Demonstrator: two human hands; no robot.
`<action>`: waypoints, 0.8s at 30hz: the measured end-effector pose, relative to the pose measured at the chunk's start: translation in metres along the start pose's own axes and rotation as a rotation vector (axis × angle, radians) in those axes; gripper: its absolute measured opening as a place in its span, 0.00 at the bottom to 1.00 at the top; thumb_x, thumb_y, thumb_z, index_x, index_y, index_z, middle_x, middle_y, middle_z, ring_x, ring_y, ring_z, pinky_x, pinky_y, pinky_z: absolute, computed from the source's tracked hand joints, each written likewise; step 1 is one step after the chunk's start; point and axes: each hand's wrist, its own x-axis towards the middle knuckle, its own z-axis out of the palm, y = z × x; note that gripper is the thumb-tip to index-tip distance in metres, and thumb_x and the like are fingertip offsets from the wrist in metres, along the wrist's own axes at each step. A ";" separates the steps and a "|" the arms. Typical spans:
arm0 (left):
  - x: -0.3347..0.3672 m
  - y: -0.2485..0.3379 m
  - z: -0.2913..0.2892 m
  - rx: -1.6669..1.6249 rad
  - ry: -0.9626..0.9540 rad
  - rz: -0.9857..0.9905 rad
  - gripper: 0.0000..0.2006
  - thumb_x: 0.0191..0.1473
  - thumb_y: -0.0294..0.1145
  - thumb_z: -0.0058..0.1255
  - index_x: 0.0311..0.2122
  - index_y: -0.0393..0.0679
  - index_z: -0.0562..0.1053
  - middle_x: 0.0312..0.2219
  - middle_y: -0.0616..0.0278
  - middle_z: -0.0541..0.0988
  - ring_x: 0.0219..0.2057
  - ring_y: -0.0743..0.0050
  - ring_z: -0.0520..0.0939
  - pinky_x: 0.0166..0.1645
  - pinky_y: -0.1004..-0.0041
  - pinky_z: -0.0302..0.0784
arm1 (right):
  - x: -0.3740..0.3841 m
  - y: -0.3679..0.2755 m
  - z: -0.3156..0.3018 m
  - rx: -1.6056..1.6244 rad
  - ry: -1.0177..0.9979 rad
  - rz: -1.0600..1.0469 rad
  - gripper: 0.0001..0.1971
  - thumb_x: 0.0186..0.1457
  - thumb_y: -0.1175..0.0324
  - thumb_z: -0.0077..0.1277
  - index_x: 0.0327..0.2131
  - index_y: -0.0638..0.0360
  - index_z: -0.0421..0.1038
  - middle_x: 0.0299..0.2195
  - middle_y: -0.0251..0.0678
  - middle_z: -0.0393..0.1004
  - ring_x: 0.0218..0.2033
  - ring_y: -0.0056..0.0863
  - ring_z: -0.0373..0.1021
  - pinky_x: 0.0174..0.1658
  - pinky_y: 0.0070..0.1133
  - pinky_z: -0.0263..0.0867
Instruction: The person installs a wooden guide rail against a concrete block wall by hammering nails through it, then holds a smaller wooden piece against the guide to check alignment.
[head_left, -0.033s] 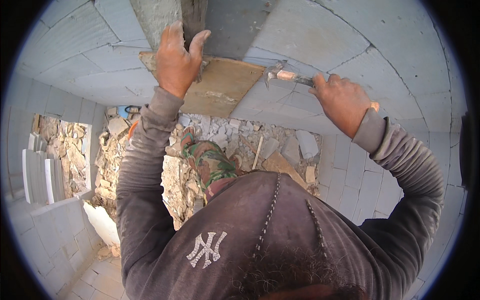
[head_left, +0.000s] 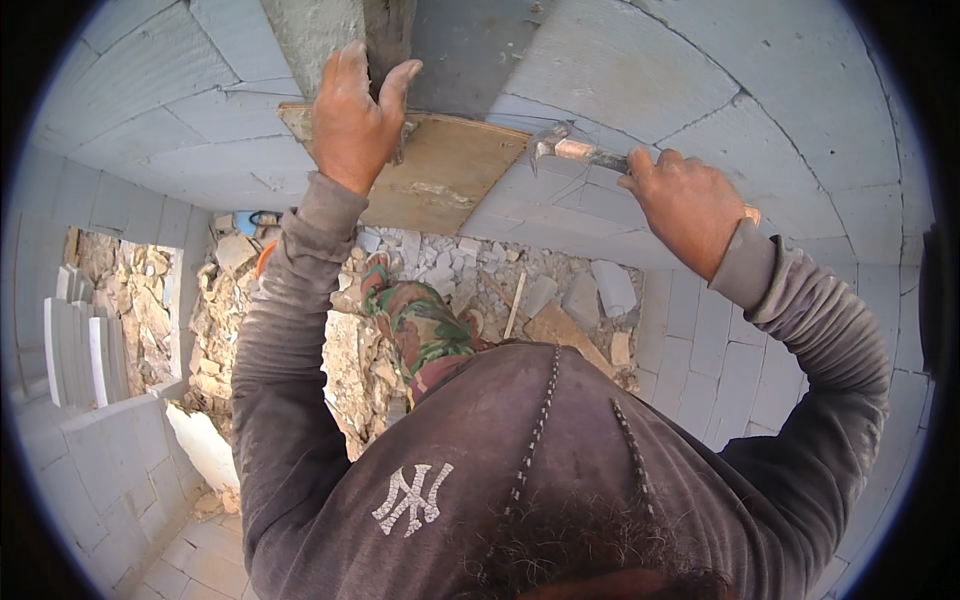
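Note:
My left hand is raised with its fingers stretched up and the thumb apart, lying against a grey upright post. Behind and below this hand is a brown wooden board, set against the block wall. A small dark metal piece shows beside the left palm; what it is I cannot tell. To the right, my right hand is closed round the handle of a hammer. The hammer's head points left, near the board's right edge and apart from it.
Pale block walls rise ahead and on both sides. Rubble and broken blocks cover the ground below. At the left, an opening holds upright pale slabs. A loose wooden piece lies among the debris.
My right hand and forearm have shifted very slightly to the right with the hammer. The left hand stays in place.

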 end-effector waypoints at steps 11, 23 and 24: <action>0.000 0.001 -0.001 -0.020 -0.016 -0.034 0.25 0.55 0.42 0.67 0.47 0.30 0.72 0.36 0.44 0.76 0.36 0.39 0.78 0.38 0.56 0.76 | -0.008 -0.012 -0.008 -0.023 -0.059 0.042 0.14 0.64 0.64 0.53 0.46 0.65 0.70 0.29 0.46 0.77 0.29 0.37 0.79 0.28 0.31 0.76; 0.000 0.000 0.001 0.010 0.028 0.010 0.26 0.54 0.42 0.67 0.46 0.29 0.72 0.36 0.43 0.76 0.36 0.39 0.79 0.38 0.55 0.76 | -0.010 -0.007 -0.006 -0.009 0.055 -0.036 0.15 0.68 0.56 0.50 0.38 0.61 0.68 0.25 0.44 0.75 0.25 0.39 0.77 0.25 0.33 0.74; -0.001 -0.001 0.001 -0.006 0.020 -0.010 0.25 0.55 0.42 0.67 0.46 0.29 0.72 0.36 0.43 0.76 0.36 0.39 0.79 0.39 0.55 0.76 | -0.014 -0.015 -0.011 0.036 0.105 -0.102 0.16 0.67 0.56 0.51 0.38 0.62 0.68 0.24 0.44 0.75 0.25 0.39 0.77 0.25 0.33 0.74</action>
